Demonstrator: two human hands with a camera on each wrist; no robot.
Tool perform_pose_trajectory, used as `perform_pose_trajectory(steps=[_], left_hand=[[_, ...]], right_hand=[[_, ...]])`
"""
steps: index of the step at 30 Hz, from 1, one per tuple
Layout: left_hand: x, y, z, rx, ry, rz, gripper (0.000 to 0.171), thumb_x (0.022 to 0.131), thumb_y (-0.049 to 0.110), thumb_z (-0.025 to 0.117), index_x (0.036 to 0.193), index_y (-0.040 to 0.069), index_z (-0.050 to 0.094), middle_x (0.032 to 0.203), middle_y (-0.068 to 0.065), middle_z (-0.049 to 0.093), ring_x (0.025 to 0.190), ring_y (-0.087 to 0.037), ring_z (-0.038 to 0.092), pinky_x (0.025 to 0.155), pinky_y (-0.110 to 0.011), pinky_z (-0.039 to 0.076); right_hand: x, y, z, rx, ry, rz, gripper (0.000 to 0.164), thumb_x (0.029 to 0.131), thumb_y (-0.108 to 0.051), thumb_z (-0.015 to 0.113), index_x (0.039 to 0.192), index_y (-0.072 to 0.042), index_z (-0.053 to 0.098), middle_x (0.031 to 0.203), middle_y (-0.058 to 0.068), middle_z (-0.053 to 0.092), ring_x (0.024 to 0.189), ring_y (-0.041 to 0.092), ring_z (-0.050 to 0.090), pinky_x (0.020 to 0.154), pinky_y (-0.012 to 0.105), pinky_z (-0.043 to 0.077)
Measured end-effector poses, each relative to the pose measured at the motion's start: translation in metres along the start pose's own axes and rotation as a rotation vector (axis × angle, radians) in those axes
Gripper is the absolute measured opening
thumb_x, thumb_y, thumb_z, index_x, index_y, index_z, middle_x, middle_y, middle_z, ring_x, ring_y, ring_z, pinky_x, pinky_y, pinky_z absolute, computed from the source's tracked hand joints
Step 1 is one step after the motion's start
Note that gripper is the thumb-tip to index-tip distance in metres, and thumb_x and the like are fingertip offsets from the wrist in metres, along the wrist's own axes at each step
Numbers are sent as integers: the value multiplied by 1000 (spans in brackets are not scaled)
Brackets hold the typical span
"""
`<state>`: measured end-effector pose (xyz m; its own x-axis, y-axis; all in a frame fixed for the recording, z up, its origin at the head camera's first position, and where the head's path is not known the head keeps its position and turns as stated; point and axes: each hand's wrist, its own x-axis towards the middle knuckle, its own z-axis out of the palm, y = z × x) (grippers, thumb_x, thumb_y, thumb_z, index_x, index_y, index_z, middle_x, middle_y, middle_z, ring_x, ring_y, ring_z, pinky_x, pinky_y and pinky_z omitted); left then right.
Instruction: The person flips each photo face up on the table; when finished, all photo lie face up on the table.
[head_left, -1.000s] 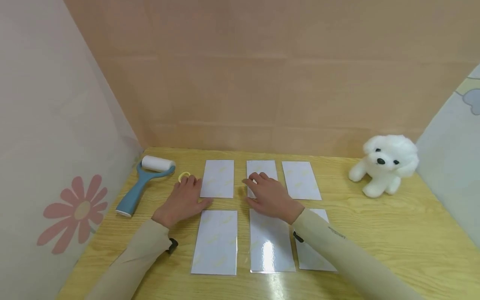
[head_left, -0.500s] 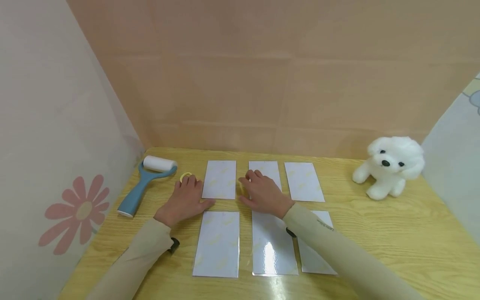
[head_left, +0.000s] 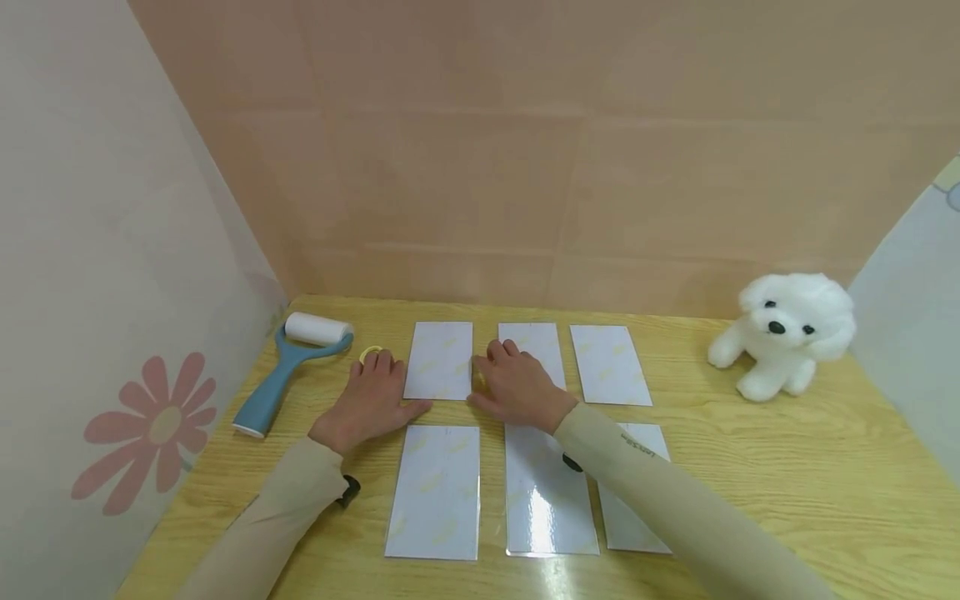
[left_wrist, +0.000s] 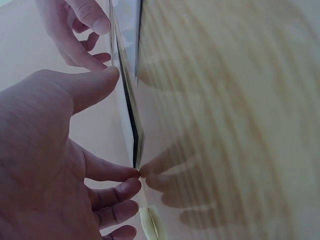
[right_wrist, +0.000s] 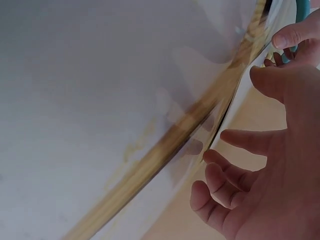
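Observation:
Laminated white cards with faint yellow marks lie in two rows in the head view. My left hand rests by the left edge of the back left card, its thumb and index fingertip right at that edge in the left wrist view. Opposite, my right hand reaches over the back middle card and partly hides it. Its thumb and index fingertip are at the right edge of the back left card, the other fingers loosely bent. Just beyond my left fingertips lies a small yellow ring.
A lint roller with a blue handle lies at the left. The back right card and front left card flank the others. My right sleeve crosses the front right card. A white plush dog sits at the right.
My right hand has moved left to the back left card's right edge. The left hand stays at the other side. The head view has shifted slightly.

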<state>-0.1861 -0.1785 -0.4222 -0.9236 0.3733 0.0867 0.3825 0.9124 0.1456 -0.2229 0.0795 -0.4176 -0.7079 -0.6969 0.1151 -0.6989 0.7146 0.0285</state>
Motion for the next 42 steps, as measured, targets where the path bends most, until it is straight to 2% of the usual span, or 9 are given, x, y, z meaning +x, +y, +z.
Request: perform_pose_trajectory(steps=[7, 13, 25, 27, 30, 33, 36, 39, 42], left_hand=[[3, 2, 1, -11, -32, -10, 67, 94, 53, 65, 116, -10, 58, 107, -22, 49, 115, -46, 43, 89, -53, 35], [5, 2, 2, -27, -46, -14, 66, 95, 52, 64, 116, -11, 58, 104, -19, 47, 108, -42, 42, 84, -49, 34], [3, 3, -3, -115, -60, -19, 67, 97, 51, 61, 120, -12, 56, 107, -17, 45, 106, -37, 40, 85, -47, 33], [3, 3, -5, -121, -54, -18, 66, 97, 51, 60, 120, -11, 57, 108, -17, 46, 104, -36, 40, 85, -47, 34], [4, 4, -8, -124, -29, -10, 57, 98, 49, 59, 111, -7, 59, 108, -18, 48, 99, -36, 42, 83, -47, 36], [6, 5, -11, -137, 0, -3, 50, 100, 46, 59, 101, -4, 60, 108, -21, 51, 99, -38, 45, 84, -48, 40], [8, 7, -14, -218, 18, -28, 53, 102, 43, 57, 112, -8, 61, 115, -24, 53, 105, -40, 48, 89, -51, 43], [10, 11, -18, -372, 19, -77, 59, 104, 41, 53, 133, -11, 52, 126, -23, 51, 112, -37, 49, 94, -51, 45], [13, 16, -22, -537, 34, -103, 56, 107, 38, 49, 141, -7, 47, 129, -19, 50, 112, -33, 52, 95, -49, 46]], right_hand=[[1, 0, 2, 2, -14, 11, 50, 97, -47, 63, 126, -6, 64, 107, 13, 54, 90, 27, 46, 62, 33, 46], [2, 0, 5, 0, -25, 23, 50, 96, -48, 63, 126, -8, 64, 108, 13, 54, 91, 26, 46, 64, 34, 46], [2, 2, 5, 9, -10, 15, 48, 95, -48, 65, 122, -10, 66, 108, 12, 53, 91, 26, 45, 63, 33, 46], [3, 2, 5, 23, -13, 11, 47, 95, -48, 65, 122, -9, 66, 109, 13, 53, 92, 26, 45, 63, 33, 46], [4, 3, 4, 79, -17, -2, 45, 95, -44, 65, 122, -8, 65, 113, 14, 54, 94, 28, 47, 67, 35, 47], [5, 6, 4, 162, -33, -15, 42, 95, -38, 66, 125, -8, 65, 120, 14, 55, 100, 28, 48, 77, 38, 49], [6, 10, 3, 247, -57, -18, 43, 97, -36, 65, 130, -9, 64, 127, 11, 55, 106, 26, 48, 90, 39, 48], [7, 13, 2, 305, -90, -6, 46, 99, -39, 62, 135, -10, 62, 133, 9, 54, 111, 24, 48, 97, 38, 45], [9, 13, 1, 388, -100, 8, 46, 102, -39, 59, 136, -8, 61, 136, 10, 54, 117, 26, 48, 102, 39, 43]])
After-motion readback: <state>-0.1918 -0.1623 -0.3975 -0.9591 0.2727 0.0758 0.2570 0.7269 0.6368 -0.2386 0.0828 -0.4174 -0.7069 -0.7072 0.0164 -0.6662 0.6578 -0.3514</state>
